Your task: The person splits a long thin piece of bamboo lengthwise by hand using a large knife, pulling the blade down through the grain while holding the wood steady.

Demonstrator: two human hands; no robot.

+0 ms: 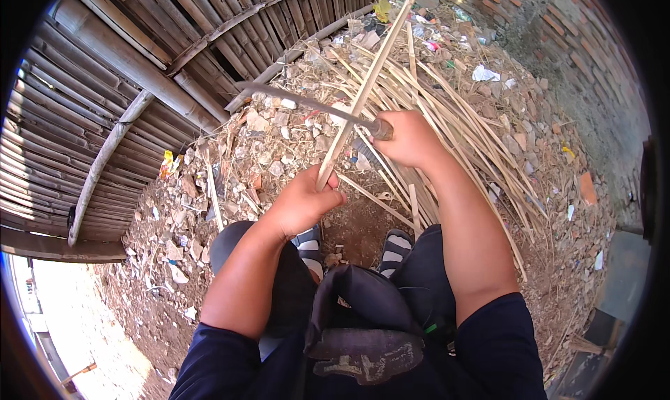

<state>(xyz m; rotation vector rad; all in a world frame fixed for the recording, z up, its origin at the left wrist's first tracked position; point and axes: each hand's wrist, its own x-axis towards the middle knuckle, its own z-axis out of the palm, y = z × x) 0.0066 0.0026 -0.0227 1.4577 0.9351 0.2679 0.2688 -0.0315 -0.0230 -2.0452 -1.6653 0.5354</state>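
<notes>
My left hand [307,201] is closed around the lower end of a long, pale bamboo strip [368,84], which slants up and away to the right. In my right hand [410,140] is the handle of a long-bladed knife [300,100]. Its dark, slightly blurred blade points left and crosses the strip above my left hand; whether the edge touches the strip I cannot tell. Beyond and to the right of my right hand, a heap of split bamboo strips [460,138] lies on the ground.
A slatted bamboo wall [98,142] stands on the left, a brick wall [583,51] at the far right. Stones and litter cover the ground [258,135]. My sandalled feet [396,250] are just below my hands, with a dark padded object [366,330] near my lap.
</notes>
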